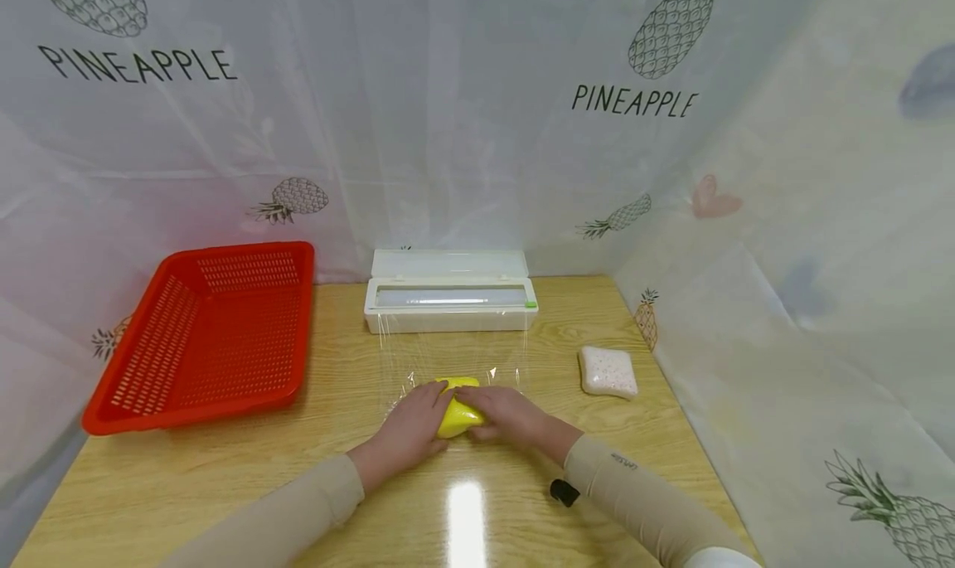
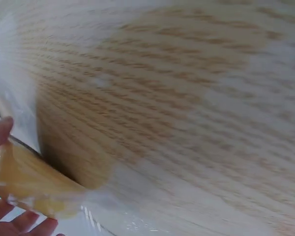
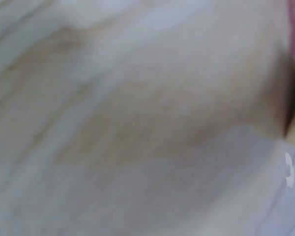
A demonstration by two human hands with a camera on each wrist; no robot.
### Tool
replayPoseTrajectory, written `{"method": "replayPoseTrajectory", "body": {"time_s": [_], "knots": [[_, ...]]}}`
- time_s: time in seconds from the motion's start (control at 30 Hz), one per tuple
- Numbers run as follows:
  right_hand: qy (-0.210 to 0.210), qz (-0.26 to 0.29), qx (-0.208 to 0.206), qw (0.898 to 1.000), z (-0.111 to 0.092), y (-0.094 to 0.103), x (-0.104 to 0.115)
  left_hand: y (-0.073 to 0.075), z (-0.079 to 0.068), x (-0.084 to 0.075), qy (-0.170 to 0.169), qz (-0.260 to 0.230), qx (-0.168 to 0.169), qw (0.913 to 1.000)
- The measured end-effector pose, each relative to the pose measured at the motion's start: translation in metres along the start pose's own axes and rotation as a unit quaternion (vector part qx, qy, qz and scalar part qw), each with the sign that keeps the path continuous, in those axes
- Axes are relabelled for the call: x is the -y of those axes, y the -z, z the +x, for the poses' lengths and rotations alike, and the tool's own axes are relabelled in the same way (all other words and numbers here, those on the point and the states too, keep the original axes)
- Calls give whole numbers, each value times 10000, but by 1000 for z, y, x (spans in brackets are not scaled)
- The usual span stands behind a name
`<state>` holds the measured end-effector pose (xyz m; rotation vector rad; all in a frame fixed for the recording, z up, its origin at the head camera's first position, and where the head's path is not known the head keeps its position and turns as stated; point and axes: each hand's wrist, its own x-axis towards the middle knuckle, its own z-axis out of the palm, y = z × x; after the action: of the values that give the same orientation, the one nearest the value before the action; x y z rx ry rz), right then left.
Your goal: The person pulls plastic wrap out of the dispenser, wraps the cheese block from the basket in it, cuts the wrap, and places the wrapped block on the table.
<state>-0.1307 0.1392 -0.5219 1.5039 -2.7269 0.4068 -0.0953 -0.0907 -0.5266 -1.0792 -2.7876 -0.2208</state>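
Around mid-tabletop [image 1: 224,477], just right of center: yellow block [image 1: 460,421], smooth, rounded corners, shiny under clear film [image 1: 453,352]. Both hands clamped on it, close together: left hand [image 1: 406,423] grips the left side, right hand [image 1: 515,415] the right, fingertips over the top. Left wrist view has thumb on one side of the block, fingers on the other, film wrinkled between. Right wrist view is badly blurred; likely just film over wood grain with a bit of the block at the edge.

Film is thin, glossy, creased near the hands. Runs back from the block to the box [image 1: 451,320] at the far edge: long, white, looks like plastic, lid [image 1: 450,263] tipped up, pale roll [image 1: 448,296] inside, green tab [image 1: 531,304] at its right end.

Red basket [image 1: 302,327] at the left edge, far half: slotted plastic, flared walls, rounded rim. Pale pad [image 1: 608,372] near the right edge: speckled, squarish, soft corners, well apart from the right hand.

Wood shows between basket and hands, between right hand and pad, and toward the near edge, where there's a glare strip [image 1: 466,522]. Printed curtain [image 1: 448,137] rises behind the far edge.
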Motion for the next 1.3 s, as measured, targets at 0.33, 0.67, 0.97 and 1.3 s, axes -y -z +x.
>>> {"method": "replayPoseTrajectory", "body": {"time_s": [0.33, 0.67, 0.97, 1.3], "knots": [[-804, 1310, 219, 9879, 9, 22, -4, 10, 13, 5, 462, -1119, -7, 9926], [884, 32, -1346, 9869, 8, 18, -11, 14, 31, 26, 779, -2154, 515, 9720], [451, -169, -1081, 9930, 18, 27, -21, 20, 50, 49, 882, -2643, 748, 9575], [-620, 453, 72, 9970, 41, 50, -27, 31, 62, 59, 917, -2332, 926, 9637]]}}
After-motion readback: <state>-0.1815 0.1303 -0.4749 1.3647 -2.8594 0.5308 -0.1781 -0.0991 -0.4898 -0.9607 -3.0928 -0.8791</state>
